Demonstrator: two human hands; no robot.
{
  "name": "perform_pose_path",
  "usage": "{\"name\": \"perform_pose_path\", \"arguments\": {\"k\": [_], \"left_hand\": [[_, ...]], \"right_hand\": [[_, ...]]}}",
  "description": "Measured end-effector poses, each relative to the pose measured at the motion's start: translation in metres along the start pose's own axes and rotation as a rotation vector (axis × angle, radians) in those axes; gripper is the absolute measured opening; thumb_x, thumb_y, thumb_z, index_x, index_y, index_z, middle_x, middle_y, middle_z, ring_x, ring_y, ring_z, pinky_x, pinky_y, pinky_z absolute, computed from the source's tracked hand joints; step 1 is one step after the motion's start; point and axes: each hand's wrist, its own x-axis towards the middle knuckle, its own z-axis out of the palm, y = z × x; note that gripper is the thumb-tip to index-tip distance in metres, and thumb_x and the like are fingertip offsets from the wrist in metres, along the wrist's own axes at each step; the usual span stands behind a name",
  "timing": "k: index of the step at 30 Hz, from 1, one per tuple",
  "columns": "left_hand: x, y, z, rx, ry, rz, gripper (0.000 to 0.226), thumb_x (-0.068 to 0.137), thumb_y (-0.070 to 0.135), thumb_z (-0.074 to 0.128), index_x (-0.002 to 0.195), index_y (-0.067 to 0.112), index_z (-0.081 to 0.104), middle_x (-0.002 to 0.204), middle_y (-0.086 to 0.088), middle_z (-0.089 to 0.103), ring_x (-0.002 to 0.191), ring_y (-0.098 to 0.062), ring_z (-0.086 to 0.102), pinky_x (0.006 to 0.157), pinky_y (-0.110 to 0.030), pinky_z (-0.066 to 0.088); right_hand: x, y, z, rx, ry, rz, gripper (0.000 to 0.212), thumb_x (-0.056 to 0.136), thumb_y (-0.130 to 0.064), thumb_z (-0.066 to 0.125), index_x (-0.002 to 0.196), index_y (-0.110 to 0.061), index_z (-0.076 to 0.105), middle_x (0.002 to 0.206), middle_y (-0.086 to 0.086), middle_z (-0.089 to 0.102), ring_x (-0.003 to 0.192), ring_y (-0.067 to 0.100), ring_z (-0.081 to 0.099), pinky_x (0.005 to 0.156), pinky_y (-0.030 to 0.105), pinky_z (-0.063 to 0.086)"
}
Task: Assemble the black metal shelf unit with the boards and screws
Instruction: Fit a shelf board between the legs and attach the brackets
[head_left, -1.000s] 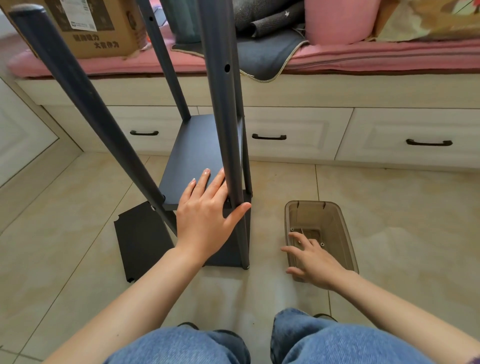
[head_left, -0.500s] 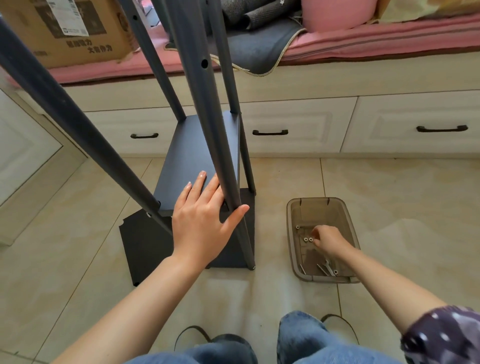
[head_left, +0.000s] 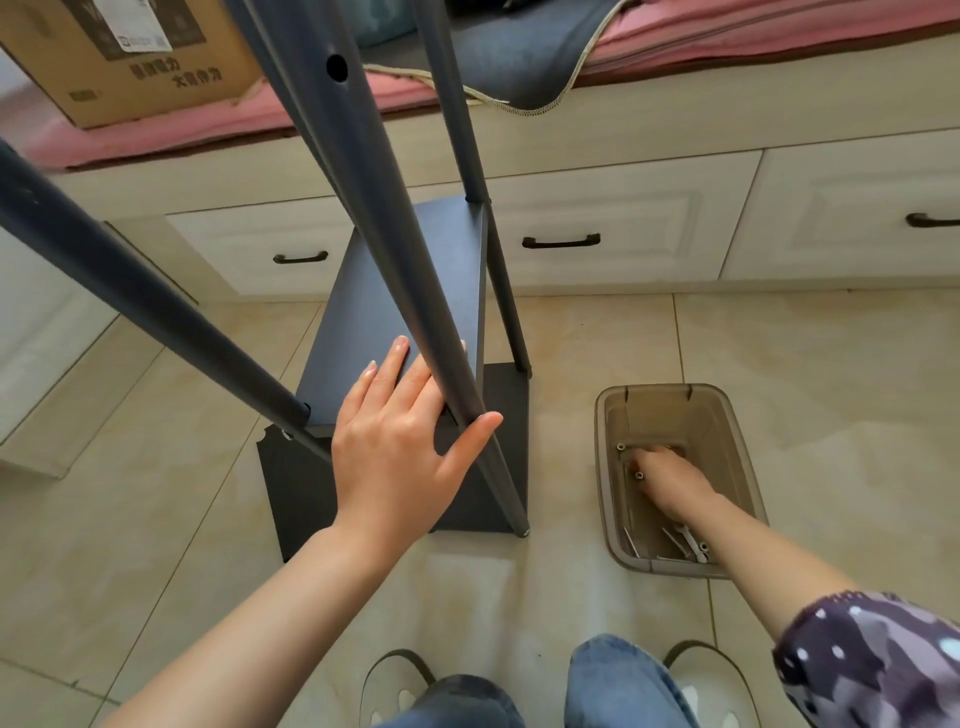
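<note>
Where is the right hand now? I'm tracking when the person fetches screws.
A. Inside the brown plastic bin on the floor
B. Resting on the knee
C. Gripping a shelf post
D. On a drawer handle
A: the right hand reaches down into the brown plastic bin, among the screws lying there.

Dark grey-black shelf frame (head_left: 415, 291), translucent brown bin (head_left: 737, 431), pink cushion (head_left: 171, 130), beige floor tiles (head_left: 831, 374), purple dotted sleeve (head_left: 872, 660).
</note>
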Motion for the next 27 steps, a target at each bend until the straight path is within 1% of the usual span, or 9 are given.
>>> {"name": "perform_pose_path", "arguments": {"k": [3,7,10,12,16,19,21,25,27], "left_hand": [[0.001,0.0,0.001,-0.004,-0.004,-0.003,0.06,0.095,0.059,0.05,0.141,0.021,0.057,0.147,0.001,0.054,0.142,-0.026,0.045,0.117,-0.048,0.034],[0.003,0.003,0.002,-0.009,-0.015,-0.014,0.061,0.094,0.061,0.05,0.136,0.018,0.062,0.144,-0.001,0.057,0.141,-0.026,0.046,0.117,-0.048,0.034],[0.005,0.004,0.001,-0.011,-0.035,-0.026,0.061,0.093,0.062,0.05,0.129,0.015,0.066,0.143,-0.001,0.058,0.141,-0.025,0.047,0.117,-0.045,0.033],[0.007,0.004,0.0,-0.004,-0.046,-0.032,0.061,0.092,0.063,0.05,0.126,0.015,0.068,0.141,-0.001,0.06,0.14,-0.025,0.048,0.116,-0.042,0.03],[0.01,0.007,-0.003,-0.026,-0.055,-0.038,0.058,0.091,0.064,0.05,0.118,0.016,0.069,0.133,-0.001,0.064,0.137,-0.028,0.051,0.113,-0.039,0.025],[0.012,0.007,-0.005,-0.042,-0.08,-0.036,0.055,0.092,0.064,0.052,0.118,0.018,0.068,0.131,0.0,0.065,0.136,-0.03,0.051,0.113,-0.042,0.026],[0.014,0.008,-0.008,-0.045,-0.091,-0.029,0.054,0.091,0.063,0.055,0.116,0.018,0.069,0.128,-0.002,0.066,0.135,-0.032,0.052,0.111,-0.046,0.033],[0.018,0.009,-0.016,-0.007,-0.115,-0.021,0.056,0.085,0.063,0.061,0.118,0.019,0.069,0.124,-0.003,0.069,0.128,-0.036,0.058,0.101,-0.053,0.047],[0.02,0.01,-0.02,-0.017,-0.155,-0.039,0.06,0.084,0.066,0.062,0.123,0.021,0.066,0.123,0.0,0.068,0.124,-0.034,0.062,0.096,-0.053,0.052]], "right_hand": [[0.004,0.0,0.003,-0.102,0.018,0.006,0.022,0.097,-0.014,0.044,0.116,-0.019,0.055,0.125,0.008,0.058,0.104,0.029,0.057,0.073,0.032,0.039],[0.004,-0.002,0.0,-0.171,-0.006,0.001,0.026,0.097,-0.014,0.046,0.122,-0.017,0.053,0.125,0.008,0.057,0.109,0.03,0.058,0.08,0.036,0.047],[0.002,-0.004,-0.008,-0.21,-0.018,-0.015,0.02,0.097,-0.011,0.048,0.117,-0.014,0.052,0.122,0.01,0.057,0.109,0.03,0.058,0.076,0.037,0.046],[-0.003,-0.006,-0.012,-0.199,0.003,-0.023,0.008,0.097,-0.009,0.046,0.103,-0.014,0.047,0.114,0.011,0.06,0.101,0.03,0.06,0.07,0.034,0.041],[-0.019,-0.01,-0.028,-0.137,0.049,-0.067,0.011,0.095,-0.007,0.046,0.092,-0.017,0.041,0.1,0.01,0.063,0.078,0.024,0.055,0.064,0.033,0.043],[-0.034,-0.014,-0.047,-0.044,0.114,-0.081,0.002,0.096,-0.01,0.051,0.094,-0.011,0.05,0.096,0.011,0.065,0.081,0.026,0.061,0.072,0.038,0.053],[-0.045,-0.022,-0.061,0.055,0.17,-0.091,0.01,0.098,-0.018,0.056,0.092,-0.01,0.055,0.094,0.009,0.066,0.083,0.025,0.062,0.073,0.036,0.051],[-0.078,-0.066,-0.086,0.453,0.316,-0.146,0.013,0.099,-0.026,0.057,0.095,-0.014,0.062,0.086,-0.001,0.069,0.076,0.009,0.063,0.062,0.011,0.043],[-0.093,-0.097,-0.096,0.704,0.323,-0.165,0.01,0.1,-0.027,0.055,0.096,-0.018,0.058,0.087,-0.004,0.071,0.077,0.003,0.066,0.063,0.009,0.046]]}}
